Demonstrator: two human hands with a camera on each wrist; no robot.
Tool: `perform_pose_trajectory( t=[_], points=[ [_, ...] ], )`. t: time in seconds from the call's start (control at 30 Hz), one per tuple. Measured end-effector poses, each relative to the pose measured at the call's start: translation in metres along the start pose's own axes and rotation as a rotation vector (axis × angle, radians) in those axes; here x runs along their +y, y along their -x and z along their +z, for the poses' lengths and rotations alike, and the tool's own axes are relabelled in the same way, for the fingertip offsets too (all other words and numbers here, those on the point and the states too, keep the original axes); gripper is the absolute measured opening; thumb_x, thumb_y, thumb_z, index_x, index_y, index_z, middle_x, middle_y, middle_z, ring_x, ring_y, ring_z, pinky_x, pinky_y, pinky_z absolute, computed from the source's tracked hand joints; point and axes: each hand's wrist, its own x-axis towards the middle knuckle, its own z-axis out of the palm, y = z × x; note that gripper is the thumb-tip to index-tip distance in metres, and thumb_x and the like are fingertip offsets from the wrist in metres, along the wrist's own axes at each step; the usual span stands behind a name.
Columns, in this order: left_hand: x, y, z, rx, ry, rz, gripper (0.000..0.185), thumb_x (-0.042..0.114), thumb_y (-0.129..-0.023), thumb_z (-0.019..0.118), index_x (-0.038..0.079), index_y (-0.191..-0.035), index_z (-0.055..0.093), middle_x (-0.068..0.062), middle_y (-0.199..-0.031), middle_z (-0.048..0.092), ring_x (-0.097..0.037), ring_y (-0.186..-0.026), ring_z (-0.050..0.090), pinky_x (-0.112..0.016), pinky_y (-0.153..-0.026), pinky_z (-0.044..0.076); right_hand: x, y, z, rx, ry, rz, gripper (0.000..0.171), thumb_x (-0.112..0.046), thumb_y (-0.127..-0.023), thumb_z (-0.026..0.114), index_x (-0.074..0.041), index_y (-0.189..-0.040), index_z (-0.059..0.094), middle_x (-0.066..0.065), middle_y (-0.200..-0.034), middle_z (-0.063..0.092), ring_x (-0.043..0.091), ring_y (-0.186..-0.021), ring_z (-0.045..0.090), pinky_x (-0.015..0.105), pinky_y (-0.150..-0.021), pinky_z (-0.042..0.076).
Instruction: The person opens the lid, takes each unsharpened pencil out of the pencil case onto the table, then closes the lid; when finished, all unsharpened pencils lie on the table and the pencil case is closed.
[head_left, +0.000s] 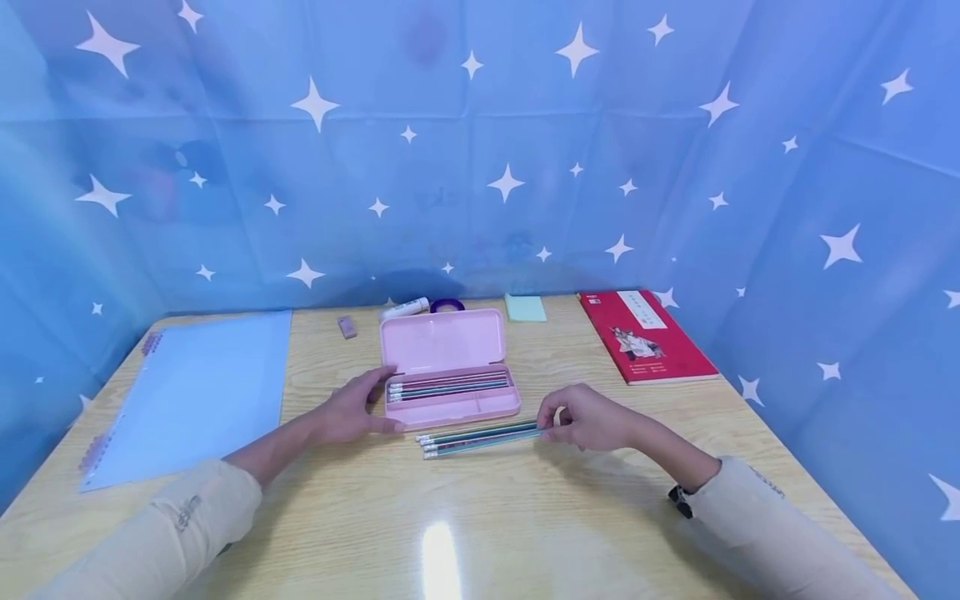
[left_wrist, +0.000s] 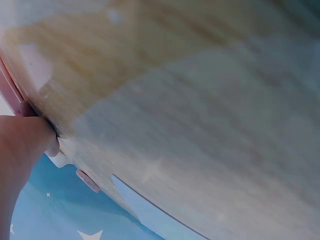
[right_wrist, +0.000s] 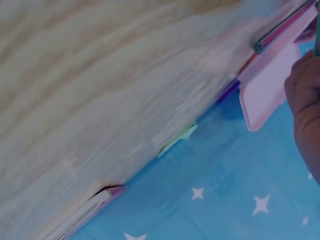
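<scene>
A pink pencil case (head_left: 453, 408) lies with its lid raised, several pencils (head_left: 450, 386) in its rear compartment. My left hand (head_left: 348, 412) holds the case at its left end, thumb at the front corner and fingers by the hinge. In front of the case, more pencils (head_left: 480, 434) lie side by side on the table, their eraser ends to the left. My right hand (head_left: 588, 419) pinches a teal pencil (head_left: 487, 444) near its right end, beside that group. In the right wrist view, a green stretch of pencil (right_wrist: 317, 37) shows above the fingers.
A pale blue sheet (head_left: 202, 392) lies at the left. Behind the case are an eraser (head_left: 347, 327), a white tube (head_left: 405, 309), a purple tape roll (head_left: 447, 305) and green sticky notes (head_left: 526, 308). A red book (head_left: 645, 337) lies at the right; a starry blue curtain (head_left: 450, 167) hangs behind.
</scene>
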Motion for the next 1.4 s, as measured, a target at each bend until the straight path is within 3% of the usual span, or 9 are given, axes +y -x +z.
perform_pose_trajectory(
  t=[0.23, 0.5, 0.73, 0.97, 1.4],
  points=[
    [0.0001, 0.0002, -0.0018, -0.004, 0.007, 0.001, 0.105, 0.04, -0.079, 0.083, 0.001, -0.156, 0.021, -0.021, -0.154, 0.035, -0.038, -0.143, 0.033, -0.051, -0.116, 0.027, 0.0014, -0.0028, 0.0016, 0.025, 0.062, 0.01, 0.007, -0.012, -0.088, 0.075, -0.011, -0.095, 0.073, -0.005, -0.083, 0.066, 0.015, -0.07, 0.058, 0.024, -0.06, 0.049],
    [0.0046, -0.0012, -0.003, -0.009, 0.01, -0.011, 0.107, 0.042, -0.078, 0.084, 0.004, -0.156, 0.021, -0.018, -0.156, 0.033, -0.036, -0.145, 0.03, -0.05, -0.116, 0.026, 0.0018, 0.0008, 0.0021, 0.063, 0.054, 0.103, 0.01, -0.008, -0.086, 0.076, -0.009, -0.095, 0.072, -0.002, -0.085, 0.065, 0.016, -0.064, 0.06, 0.028, -0.055, 0.053],
    [0.0053, -0.0005, -0.003, -0.006, 0.022, 0.009, 0.105, 0.037, -0.079, 0.084, 0.001, -0.156, 0.022, -0.02, -0.154, 0.036, -0.038, -0.143, 0.032, -0.051, -0.115, 0.027, 0.0034, 0.0016, 0.0032, 0.124, 0.101, 0.065, 0.008, -0.008, -0.084, 0.079, -0.009, -0.089, 0.073, -0.004, -0.086, 0.067, 0.015, -0.076, 0.062, 0.025, -0.065, 0.054],
    [0.0048, 0.0011, -0.001, -0.008, 0.012, -0.009, 0.105, 0.037, -0.079, 0.084, 0.002, -0.156, 0.022, -0.021, -0.154, 0.035, -0.038, -0.143, 0.032, -0.052, -0.116, 0.026, 0.0047, 0.0015, 0.0061, 0.137, 0.088, 0.121, 0.009, -0.007, -0.083, 0.08, -0.008, -0.09, 0.073, -0.003, -0.084, 0.067, 0.014, -0.074, 0.062, 0.024, -0.064, 0.054],
    [0.0044, 0.0002, -0.0004, -0.005, 0.011, 0.002, 0.104, 0.037, -0.079, 0.084, 0.001, -0.155, 0.022, -0.02, -0.152, 0.038, -0.038, -0.14, 0.037, -0.052, -0.115, 0.028, 0.0082, -0.0009, 0.0091, 0.165, 0.097, 0.143, 0.011, 0.0, -0.081, 0.079, -0.005, -0.088, 0.072, -0.001, -0.083, 0.067, 0.012, -0.072, 0.06, 0.024, -0.062, 0.053]
  ],
)
